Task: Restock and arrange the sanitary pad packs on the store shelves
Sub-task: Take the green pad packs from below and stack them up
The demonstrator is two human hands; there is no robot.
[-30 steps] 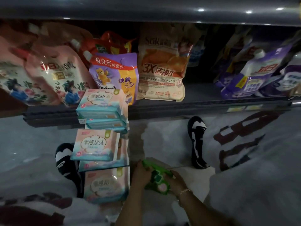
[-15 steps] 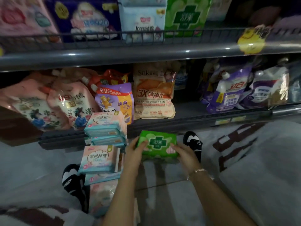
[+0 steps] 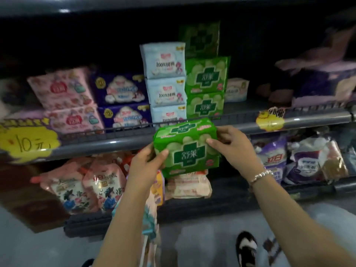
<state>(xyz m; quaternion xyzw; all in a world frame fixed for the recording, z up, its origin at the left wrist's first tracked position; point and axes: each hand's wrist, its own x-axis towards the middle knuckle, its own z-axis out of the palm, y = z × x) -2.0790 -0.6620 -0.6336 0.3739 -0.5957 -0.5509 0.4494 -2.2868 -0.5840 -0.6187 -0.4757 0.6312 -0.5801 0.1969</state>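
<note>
Up from near the floor we have lifted the green pack [image 3: 189, 149], left hand [image 3: 146, 166] and right hand [image 3: 229, 143] gripping its ends, level before the shelf rail [image 3: 125, 132], likely to join the green stack [image 3: 207, 87].

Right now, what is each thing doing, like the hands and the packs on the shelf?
Left hand: gripping the held pack's left end.
Right hand: gripping its right end.
Green pack: held in the air in front of the shelf rail, tilted.
Green stack: on the shelf, upright.
Light blue stack: three high, upright.
Pink packs: stacked, leaning.
</note>
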